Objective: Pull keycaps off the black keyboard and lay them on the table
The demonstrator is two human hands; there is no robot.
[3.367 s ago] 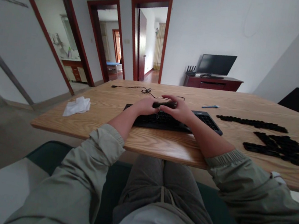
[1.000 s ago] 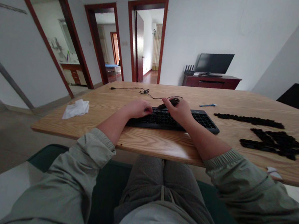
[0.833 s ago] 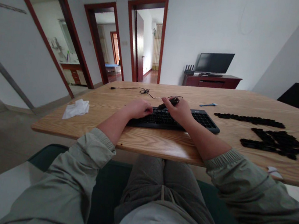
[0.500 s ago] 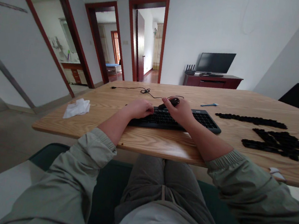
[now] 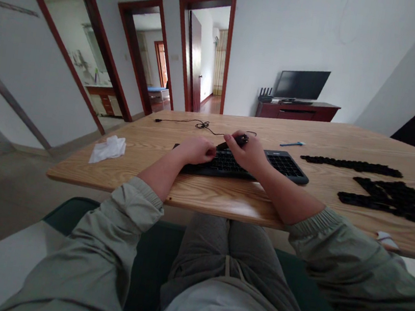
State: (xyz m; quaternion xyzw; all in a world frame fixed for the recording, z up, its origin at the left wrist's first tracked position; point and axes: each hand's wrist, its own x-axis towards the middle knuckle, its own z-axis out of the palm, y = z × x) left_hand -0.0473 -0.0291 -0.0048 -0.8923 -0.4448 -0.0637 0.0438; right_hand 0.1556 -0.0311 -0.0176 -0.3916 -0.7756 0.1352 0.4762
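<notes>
- The light oak counter (image 5: 119, 179) spans from 9 to 3 o'clock, and the near edge runs just beneath both forearms. Anything nudged over that edge would drop toward the person's lap or the floor.
- A dark red cabinet (image 5: 296, 111) stands well beyond the counter at 1 o'clock, carrying a black monitor (image 5: 301, 84) and a router (image 5: 265, 97). All are too far off to interfere.
- A black keyboard (image 5: 221, 165) lies at 12 o'clock, close to the near edge and partly covered by both hands. Pressing down hard near that edge could shift it.
- Two groups of small black pieces (image 5: 390, 199), probably keycaps, lie at 2 o'clock, just right of the keyboard. A careless sweep of the right sleeve (image 5: 319, 238) could scatter them and mix up their rows.
- The left hand (image 5: 194, 151) rests on the keyboard's left half. Its fingers (image 5: 211, 152) curve down onto the keys, and I cannot tell whether they grip anything.
- The right hand (image 5: 246, 156) is above the keyboard's middle, its fingers (image 5: 232, 142) curled closely around a small black mouse (image 5: 238, 139). A loose hold could let it fall onto the keys.
- A crumpled white tissue (image 5: 108, 149) sits at 10 o'clock, well clear of the hands.
- A thin black cable (image 5: 181, 122) loops across the far counter at 11 o'clock and could snag if pulled.
- A small blue tool (image 5: 292, 143) lies at 1 o'clock, out of the way.
</notes>
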